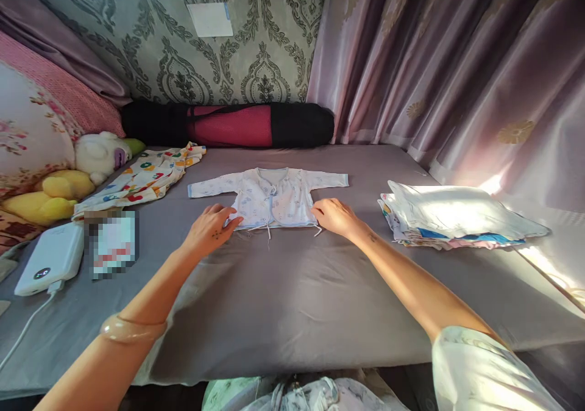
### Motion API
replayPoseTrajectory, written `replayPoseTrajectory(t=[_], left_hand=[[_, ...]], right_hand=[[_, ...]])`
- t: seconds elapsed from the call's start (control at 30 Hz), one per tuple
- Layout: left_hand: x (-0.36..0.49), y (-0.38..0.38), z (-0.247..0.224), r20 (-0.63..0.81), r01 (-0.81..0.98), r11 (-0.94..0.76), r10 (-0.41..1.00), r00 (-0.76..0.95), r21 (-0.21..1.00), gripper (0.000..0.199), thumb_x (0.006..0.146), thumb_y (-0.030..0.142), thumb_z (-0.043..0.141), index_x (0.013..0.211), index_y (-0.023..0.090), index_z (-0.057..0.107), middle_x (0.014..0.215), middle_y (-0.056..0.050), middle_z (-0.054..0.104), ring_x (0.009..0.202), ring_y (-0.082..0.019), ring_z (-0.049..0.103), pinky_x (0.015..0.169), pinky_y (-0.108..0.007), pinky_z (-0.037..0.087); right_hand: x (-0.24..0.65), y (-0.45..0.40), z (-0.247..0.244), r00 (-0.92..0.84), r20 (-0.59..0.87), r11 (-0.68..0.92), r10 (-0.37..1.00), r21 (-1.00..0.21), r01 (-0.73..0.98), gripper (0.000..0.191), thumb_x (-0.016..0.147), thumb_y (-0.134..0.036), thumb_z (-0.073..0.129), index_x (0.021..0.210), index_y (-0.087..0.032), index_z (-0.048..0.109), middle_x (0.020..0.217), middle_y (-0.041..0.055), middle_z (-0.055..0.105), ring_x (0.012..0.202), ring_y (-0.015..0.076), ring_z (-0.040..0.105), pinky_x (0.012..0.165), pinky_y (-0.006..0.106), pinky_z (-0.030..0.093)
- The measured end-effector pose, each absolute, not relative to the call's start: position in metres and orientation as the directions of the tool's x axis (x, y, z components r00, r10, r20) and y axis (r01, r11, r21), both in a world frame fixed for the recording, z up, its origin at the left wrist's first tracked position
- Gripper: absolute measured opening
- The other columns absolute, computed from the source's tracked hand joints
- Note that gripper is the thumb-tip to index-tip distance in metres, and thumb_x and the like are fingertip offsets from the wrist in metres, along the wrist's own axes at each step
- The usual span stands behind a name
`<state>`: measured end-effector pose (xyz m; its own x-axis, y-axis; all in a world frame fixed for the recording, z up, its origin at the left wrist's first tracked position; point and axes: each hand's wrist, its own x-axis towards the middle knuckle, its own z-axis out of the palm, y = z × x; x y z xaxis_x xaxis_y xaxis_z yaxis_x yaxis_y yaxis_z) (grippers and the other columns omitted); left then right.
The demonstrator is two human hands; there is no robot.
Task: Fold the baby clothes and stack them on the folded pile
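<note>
A small white baby shirt (292,200) with pale blue trim and a faint print lies flat, its sleeves spread out to both sides. Thin tie strings hang from its front and hem. My left hand (214,228) is closed on the shirt's lower left side edge, thumb and fingers pinching the cloth. On the opposite side, my right hand (336,217) grips the lower right edge near the hem, with its fingertips partly hidden. A grey sheet (274,301) lies under the shirt.
Folded clothes (457,213) are stacked at the right. To the left lie a colourful printed garment (146,179), a white power bank (52,258) with a cable, a blurred-out item (114,243) and plush toys (98,155). A black-and-red rolled bag (228,124) runs along the wall.
</note>
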<state>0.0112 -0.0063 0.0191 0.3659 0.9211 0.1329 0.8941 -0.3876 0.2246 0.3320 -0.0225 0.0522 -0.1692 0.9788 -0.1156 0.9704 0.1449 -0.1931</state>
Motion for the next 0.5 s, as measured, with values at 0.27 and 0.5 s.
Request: replayPoseTrajectory(t=[0.27, 0.5], left_hand=[[0.055, 0.015, -0.016, 0.177, 0.829, -0.513, 0.858, 0.483, 0.223, 0.048, 0.096, 0.038, 0.036, 0.136, 0.017, 0.05, 0.146, -0.014, 0.047, 0.14, -0.03, 0.035, 0.113, -0.05, 0.03], [0.047, 0.016, -0.03, 0.042, 0.863, -0.448, 0.891, 0.452, 0.234, 0.056, 0.098, 0.043, 0.03, 0.146, 0.017, 0.04, 0.156, -0.015, 0.034, 0.147, -0.03, 0.023, 0.117, -0.052, 0.021]], right_hand=[[0.303, 0.009, -0.002, -0.283, 0.044, 0.286, 0.958, -0.143, 0.947, 0.058, 0.102, -0.038, 0.027, 0.149, -0.004, 0.032, 0.158, 0.0182, 0.027, 0.145, 0.0266, 0.024, 0.117, 0.039, 0.018], [0.307, 0.006, -0.007, -0.267, -0.091, 0.254, 0.959, -0.135, 0.958, 0.064, 0.101, -0.044, 0.023, 0.152, -0.005, 0.026, 0.161, 0.0162, 0.018, 0.148, 0.0282, 0.013, 0.118, 0.048, 0.011]])
